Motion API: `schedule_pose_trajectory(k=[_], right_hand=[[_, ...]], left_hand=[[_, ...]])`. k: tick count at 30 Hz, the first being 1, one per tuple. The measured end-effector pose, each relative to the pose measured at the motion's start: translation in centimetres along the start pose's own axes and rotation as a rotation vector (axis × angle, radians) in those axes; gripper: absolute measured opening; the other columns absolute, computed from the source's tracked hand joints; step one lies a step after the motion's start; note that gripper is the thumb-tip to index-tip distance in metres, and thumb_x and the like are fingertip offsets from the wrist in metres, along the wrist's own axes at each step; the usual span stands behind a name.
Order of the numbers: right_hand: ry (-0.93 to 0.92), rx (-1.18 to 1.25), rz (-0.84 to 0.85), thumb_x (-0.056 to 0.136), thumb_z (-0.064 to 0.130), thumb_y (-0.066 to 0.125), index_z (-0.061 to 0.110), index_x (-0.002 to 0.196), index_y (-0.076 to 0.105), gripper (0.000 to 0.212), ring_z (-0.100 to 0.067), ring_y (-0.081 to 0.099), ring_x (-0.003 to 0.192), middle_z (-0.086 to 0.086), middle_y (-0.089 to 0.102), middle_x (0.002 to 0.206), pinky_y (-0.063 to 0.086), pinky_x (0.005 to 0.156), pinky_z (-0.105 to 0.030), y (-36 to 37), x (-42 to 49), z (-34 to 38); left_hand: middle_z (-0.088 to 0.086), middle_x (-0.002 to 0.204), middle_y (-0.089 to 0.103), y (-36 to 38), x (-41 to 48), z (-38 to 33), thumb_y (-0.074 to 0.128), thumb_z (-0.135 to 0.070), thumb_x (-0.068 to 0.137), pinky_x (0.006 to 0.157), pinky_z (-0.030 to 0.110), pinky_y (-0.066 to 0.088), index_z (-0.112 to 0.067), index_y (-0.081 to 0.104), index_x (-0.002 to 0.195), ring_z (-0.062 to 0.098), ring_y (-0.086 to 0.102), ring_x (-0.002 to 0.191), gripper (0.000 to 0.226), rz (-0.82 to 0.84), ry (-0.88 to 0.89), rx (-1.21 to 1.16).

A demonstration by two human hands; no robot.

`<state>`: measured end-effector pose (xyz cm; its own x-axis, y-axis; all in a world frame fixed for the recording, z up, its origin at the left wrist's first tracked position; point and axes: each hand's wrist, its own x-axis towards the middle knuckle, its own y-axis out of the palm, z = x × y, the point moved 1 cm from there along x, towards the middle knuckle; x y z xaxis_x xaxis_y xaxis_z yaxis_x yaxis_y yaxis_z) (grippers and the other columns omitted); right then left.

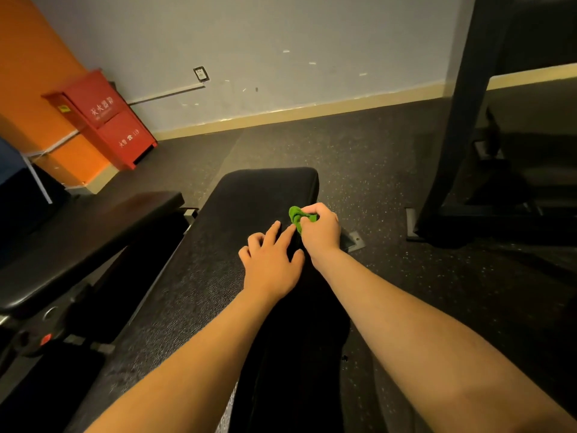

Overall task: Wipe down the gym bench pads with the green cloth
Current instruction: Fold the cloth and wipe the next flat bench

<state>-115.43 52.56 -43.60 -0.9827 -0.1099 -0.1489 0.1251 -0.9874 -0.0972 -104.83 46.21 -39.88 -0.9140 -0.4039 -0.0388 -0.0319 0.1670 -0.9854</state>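
A green cloth was held bunched up in the right hand, the fingers and thumb being curled round it so that only a crumpled wad was left showing at the fingertip side of that hand. The cloth was kept low over the black bench pad, near the pad's right edge; whether it was actually pressed against the surface could not be told. The left hand was laid just beside the right hand, at its inner side, released and holding nothing, with the fingers spread over the pad. Its two longest fingers were stretched toward the cloth, and one fingertip was brought very close to the green wad, though contact could not be made out. The pad was seen running from under both forearms and ending a little beyond the hands. A second bench pad, dark and glossy, was set well to the outer side of the left hand, apart from the first. A grey metal foot plate was seen on the speckled floor, just to the outer side of the right hand. Farther out on that side a black rack frame was stood. Far beyond the left hand a red fire cabinet was placed against an orange wall, and a wall socket was fixed on the grey wall far ahead of both hands.
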Motion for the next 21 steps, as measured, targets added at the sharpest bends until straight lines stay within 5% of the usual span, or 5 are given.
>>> schedule_pose_trajectory(k=[12,17,21], right_hand=[[0.068,0.049,-0.078,0.094,0.006,0.048,0.022,0.093,0.063,0.022,-0.023,0.055,0.087,-0.002,0.045,0.112,0.047,0.078,-0.035,1.3,9.5,2.2],[0.112,0.141,-0.109,0.093,0.006,0.043,0.03,0.083,0.059,0.03,-0.024,0.059,0.086,-0.009,0.06,0.112,0.049,0.072,-0.035,2.0,12.5,3.2],[0.071,0.094,-0.02,0.104,0.017,0.037,0.028,0.116,0.06,0.028,-0.019,0.057,0.099,-0.002,0.06,0.117,0.045,0.081,-0.031,1.6,12.0,2.3]], left_hand=[[-0.011,0.167,0.005,0.7,3.3,-0.5,0.027,-0.054,0.102,0.117,0.045,0.011,-0.047,0.011,0.156,0.024,0.012,0.141,0.057,-0.014,0.022,0.042],[-0.013,0.167,0.006,0.9,3.7,-0.5,0.029,-0.053,0.101,0.117,0.043,0.012,-0.047,0.013,0.155,0.022,0.015,0.139,0.057,-0.052,0.026,0.039],[-0.013,0.166,0.007,0.9,3.7,-0.4,0.029,-0.053,0.101,0.117,0.043,0.011,-0.047,0.015,0.155,0.023,0.015,0.14,0.056,-0.051,0.017,0.033]])
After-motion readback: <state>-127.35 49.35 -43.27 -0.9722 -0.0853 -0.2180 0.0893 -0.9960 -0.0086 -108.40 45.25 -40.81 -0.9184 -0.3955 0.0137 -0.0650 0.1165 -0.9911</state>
